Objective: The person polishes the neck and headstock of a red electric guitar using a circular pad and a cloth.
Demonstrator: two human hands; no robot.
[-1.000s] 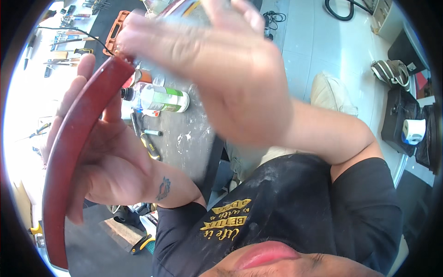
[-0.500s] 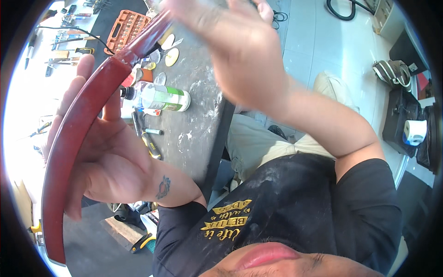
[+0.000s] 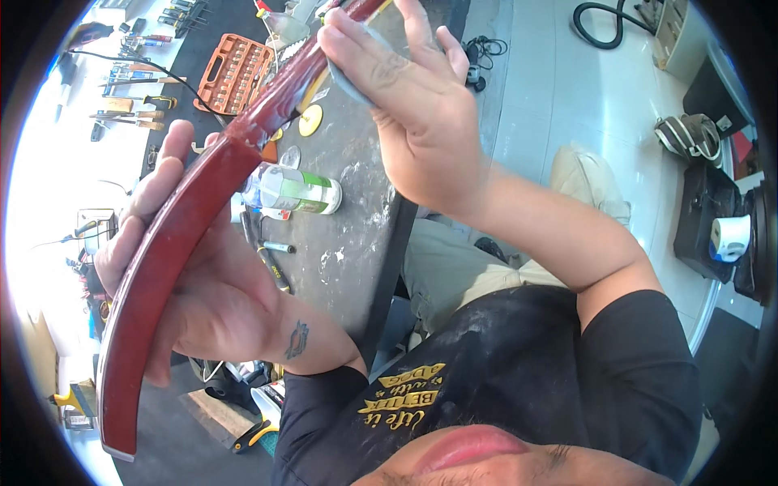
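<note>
A long, curved, glossy dark red piece, like varnished wood, slants across the left side. It narrows to a wet-looking neck toward the top. My left hand cradles the wide part from behind, fingers along its far edge and thumb near the lower end. On the narrow part rests my right hand, its fingers partly stretched. Under those fingers shows the edge of a thin grey pad or sheet, pressed against the piece. The far tip of the narrow part runs out of the picture.
Below the piece stands a dark workbench with whitish smears. On it lie a clear bottle with a green label, a yellow disc, a screwdriver and an orange socket case. Hand tools line the left; a black case sits right.
The red piece and my left hand have shifted right and slightly down in view. My right hand, blurred before, is now sharper, and the grey pad shows under it.
</note>
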